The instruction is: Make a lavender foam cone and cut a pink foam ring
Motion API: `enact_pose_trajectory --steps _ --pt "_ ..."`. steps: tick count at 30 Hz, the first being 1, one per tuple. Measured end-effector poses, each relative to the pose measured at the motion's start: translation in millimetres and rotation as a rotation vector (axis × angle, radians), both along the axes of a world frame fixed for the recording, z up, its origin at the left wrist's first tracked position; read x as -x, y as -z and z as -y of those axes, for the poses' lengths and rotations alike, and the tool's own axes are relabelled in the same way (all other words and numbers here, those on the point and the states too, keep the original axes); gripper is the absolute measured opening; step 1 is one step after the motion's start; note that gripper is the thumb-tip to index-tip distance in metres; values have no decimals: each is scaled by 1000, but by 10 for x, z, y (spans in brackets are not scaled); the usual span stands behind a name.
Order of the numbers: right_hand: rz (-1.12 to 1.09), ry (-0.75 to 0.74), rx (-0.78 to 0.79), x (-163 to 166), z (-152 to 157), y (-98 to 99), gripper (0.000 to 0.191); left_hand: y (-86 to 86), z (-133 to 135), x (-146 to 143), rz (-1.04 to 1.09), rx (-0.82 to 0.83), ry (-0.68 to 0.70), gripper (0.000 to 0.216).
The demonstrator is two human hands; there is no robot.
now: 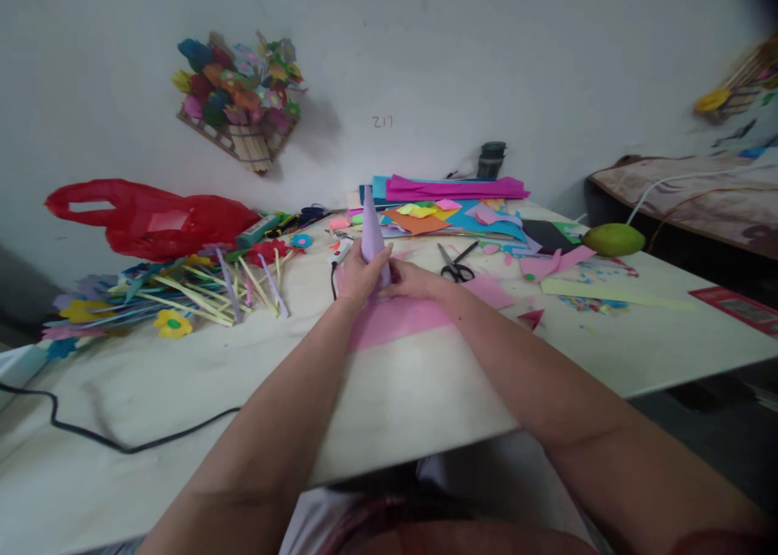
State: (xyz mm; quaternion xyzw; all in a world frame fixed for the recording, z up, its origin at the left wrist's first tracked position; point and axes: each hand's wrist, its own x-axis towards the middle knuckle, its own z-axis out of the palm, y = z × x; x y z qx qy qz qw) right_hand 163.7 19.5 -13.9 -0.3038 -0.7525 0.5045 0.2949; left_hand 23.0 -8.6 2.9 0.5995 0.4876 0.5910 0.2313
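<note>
A pale purple sheet of paper (373, 231), folded to a tall narrow point, stands upright between my hands at the middle of the table. My left hand (360, 273) is closed around its lower left side, with the thumb laid across the front. At its lower right edge, my right hand (413, 281) grips the paper near the bottom; some of those fingers are hidden. Beneath both hands lies a pink sheet (395, 324), flat on the table. Black-handled scissors (457, 271) rest partly spread just right of my right hand.
Paper flowers and strips (207, 292) and a red plastic bag (158, 219) lie at left. Coloured sheets (455, 188) are stacked at the back. At right are paper scraps (592, 304) and a green fruit (613, 239). A black cable (127, 450) crosses the front left.
</note>
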Motion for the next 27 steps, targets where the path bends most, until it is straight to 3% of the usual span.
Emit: enact_pose_trajectory --steps 27 --pt "51 -149 -50 -169 -16 -120 57 41 52 47 -12 80 54 46"
